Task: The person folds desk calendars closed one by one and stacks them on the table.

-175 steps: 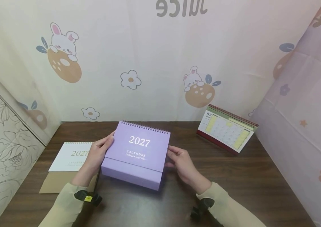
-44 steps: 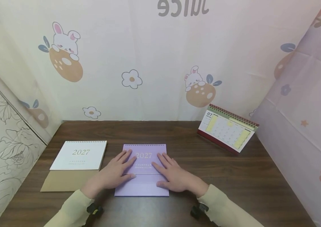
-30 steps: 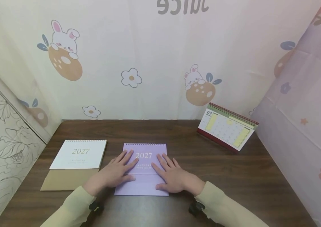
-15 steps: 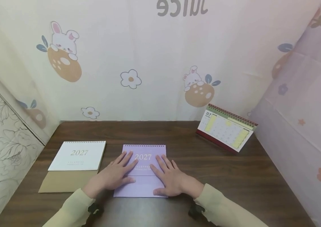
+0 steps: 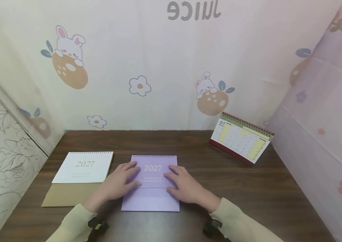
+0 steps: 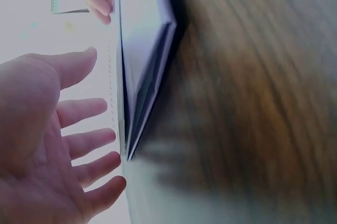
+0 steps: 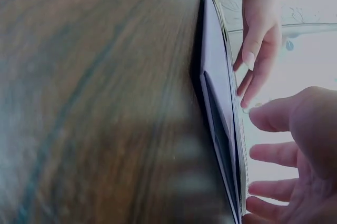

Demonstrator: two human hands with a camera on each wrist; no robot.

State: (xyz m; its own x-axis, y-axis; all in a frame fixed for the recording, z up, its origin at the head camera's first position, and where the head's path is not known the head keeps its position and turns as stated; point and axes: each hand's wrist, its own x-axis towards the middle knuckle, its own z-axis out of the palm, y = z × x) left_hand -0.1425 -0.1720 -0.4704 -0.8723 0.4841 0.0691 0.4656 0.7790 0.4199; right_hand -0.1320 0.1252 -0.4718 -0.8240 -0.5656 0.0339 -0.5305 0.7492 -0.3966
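A purple 2027 desk calendar [image 5: 152,199] lies folded nearly flat on the table, its spiral binding at the far side. My left hand [image 5: 117,183] is over its left side and my right hand [image 5: 188,185] over its right side, fingers extended and slightly bent. In the left wrist view, the fingertips of the left hand [image 6: 58,145] come close to the cover of the calendar [image 6: 139,29]. The right wrist view has the right hand [image 7: 295,166] similarly near the calendar [image 7: 217,66]. Whether the fingertips touch the cover, I cannot tell.
To the left lies a white 2027 calendar [image 5: 80,169] with a tan base, near my left forearm. A small calendar with a dark red base [image 5: 240,139] stands angled at the back right. A patterned curtain [image 5: 171,60] borders the back of the wooden table [image 5: 243,198].
Earlier both hands held the purple calendar raised and tilted; then it lay flattened beneath spread hands. Since half a second ago, the hands have drawn outward toward its sides, uncovering more of the cover.
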